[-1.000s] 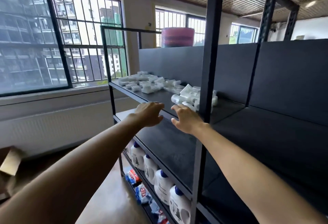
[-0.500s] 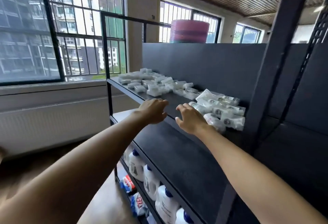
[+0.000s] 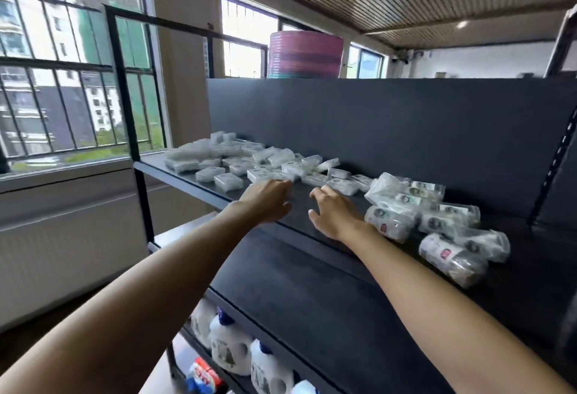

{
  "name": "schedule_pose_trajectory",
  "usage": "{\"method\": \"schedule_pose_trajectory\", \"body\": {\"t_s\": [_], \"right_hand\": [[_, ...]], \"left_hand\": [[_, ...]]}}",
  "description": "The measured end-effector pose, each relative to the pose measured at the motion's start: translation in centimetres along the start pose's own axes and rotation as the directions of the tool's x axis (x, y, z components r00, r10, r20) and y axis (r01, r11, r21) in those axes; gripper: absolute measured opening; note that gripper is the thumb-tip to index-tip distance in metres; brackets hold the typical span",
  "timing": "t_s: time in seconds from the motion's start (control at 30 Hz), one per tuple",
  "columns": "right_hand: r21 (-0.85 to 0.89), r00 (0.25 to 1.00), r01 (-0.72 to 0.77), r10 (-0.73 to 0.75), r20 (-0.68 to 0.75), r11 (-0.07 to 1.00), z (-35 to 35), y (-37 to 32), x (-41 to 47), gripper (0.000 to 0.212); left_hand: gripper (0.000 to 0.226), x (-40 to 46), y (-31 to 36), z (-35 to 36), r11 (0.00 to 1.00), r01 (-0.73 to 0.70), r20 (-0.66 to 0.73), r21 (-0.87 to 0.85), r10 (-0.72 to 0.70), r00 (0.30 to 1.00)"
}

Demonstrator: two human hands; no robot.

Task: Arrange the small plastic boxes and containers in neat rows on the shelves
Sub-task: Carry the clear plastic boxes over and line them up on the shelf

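Several small clear plastic boxes lie scattered across the dark top shelf. To the right sits a loose pile of clear bagged containers. My left hand hovers over the shelf's front part, fingers loosely curled, just short of the nearest boxes. My right hand reaches beside it with fingers spread, its fingertips close to a flat box. Neither hand holds anything.
A stack of pink and purple basins stands behind the shelf's dark back panel. A bare dark shelf lies below. White detergent jugs fill the lowest level. Barred windows are at the left.
The view has moved closer and to the right of the black upright post, so the bagged pile now shows fully. Both hands have reached further onto the top shelf toward the boxes.
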State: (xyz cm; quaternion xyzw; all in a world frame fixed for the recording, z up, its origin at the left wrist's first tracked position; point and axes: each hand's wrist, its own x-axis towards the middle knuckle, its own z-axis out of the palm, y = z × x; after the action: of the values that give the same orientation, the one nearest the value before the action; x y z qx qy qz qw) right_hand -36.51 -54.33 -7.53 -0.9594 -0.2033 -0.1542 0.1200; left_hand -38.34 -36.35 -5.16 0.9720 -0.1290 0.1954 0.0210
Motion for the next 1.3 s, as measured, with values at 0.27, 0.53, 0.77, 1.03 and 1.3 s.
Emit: {"method": "schedule_pose_trajectory", "body": {"t_s": [0.27,0.53,0.77,1.03,1.3], "right_hand": [[-0.124,0.991,-0.134,0.135,-0.003,0.983,0.7,0.8,3.4,0.036],[-0.174,0.972,-0.232,0.236,0.002,0.957,-0.1,3.3,7.7,0.042],[-0.124,0.943,-0.3,0.314,0.11,0.946,0.5,5.1,12.6,0.045],[-0.159,0.89,-0.347,0.378,0.254,0.924,1.6,7.4,16.7,0.04],[-0.137,0.894,-0.323,0.349,0.28,0.936,2.4,9.6,18.0,0.042]], "left_hand": [[0.036,4.1,-2.3,3.0,0.994,-0.059,0.018,-0.092,0.061,0.998],[0.036,9.9,-3.6,4.9,0.976,-0.114,0.019,-0.186,0.12,0.993],[0.045,15.5,-5.2,5.8,0.983,-0.152,0.072,-0.106,0.16,0.985],[0.061,20.4,-6.3,7.7,0.986,-0.139,0.178,-0.088,0.153,0.972],[0.05,22.4,-6.3,8.7,0.981,-0.192,0.189,0.013,0.186,0.964]]}}
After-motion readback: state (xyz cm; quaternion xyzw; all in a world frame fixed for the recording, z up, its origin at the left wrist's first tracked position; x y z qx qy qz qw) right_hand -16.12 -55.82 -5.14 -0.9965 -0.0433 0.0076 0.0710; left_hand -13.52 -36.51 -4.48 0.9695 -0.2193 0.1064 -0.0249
